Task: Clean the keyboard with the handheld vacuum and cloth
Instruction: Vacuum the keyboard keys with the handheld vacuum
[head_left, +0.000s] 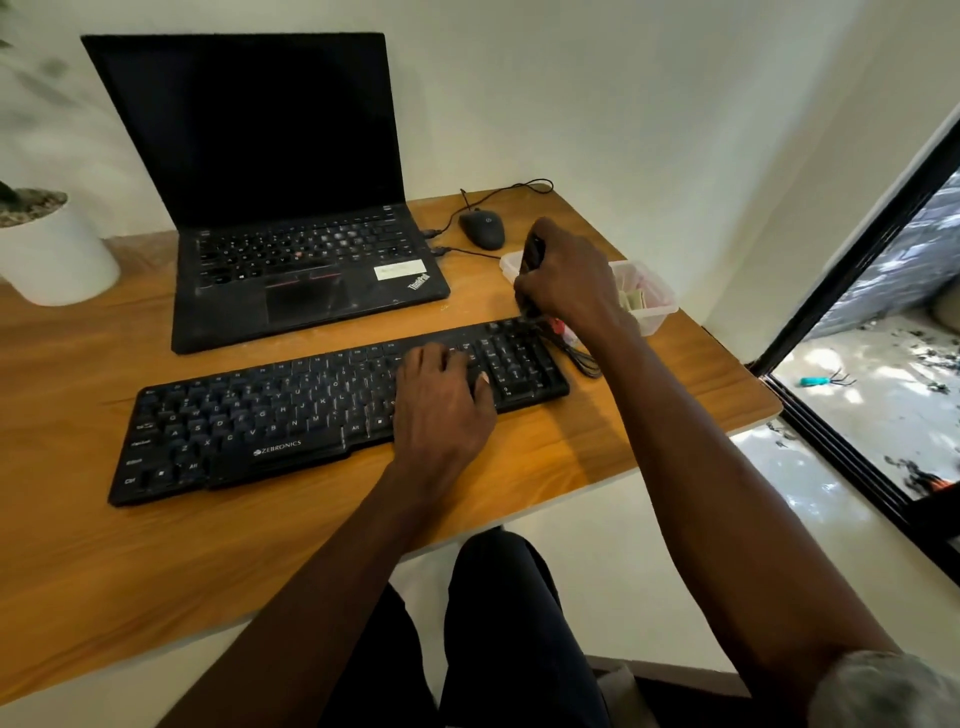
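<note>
While left hand (441, 400) lies flat on matte black keyboard (270, 415), right hand (566, 275) grips slim dark vacuum (532, 254) (upright), woodgrain desk (156, 561).

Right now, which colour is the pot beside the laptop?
White; the pot shows best in the head view, at the left edge.

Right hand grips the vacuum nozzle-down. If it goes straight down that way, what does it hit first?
Likely the keyboard: the right hand holds the handheld vacuum over its top right corner, by the numpad. Depth is unclear; it may already touch.
</note>
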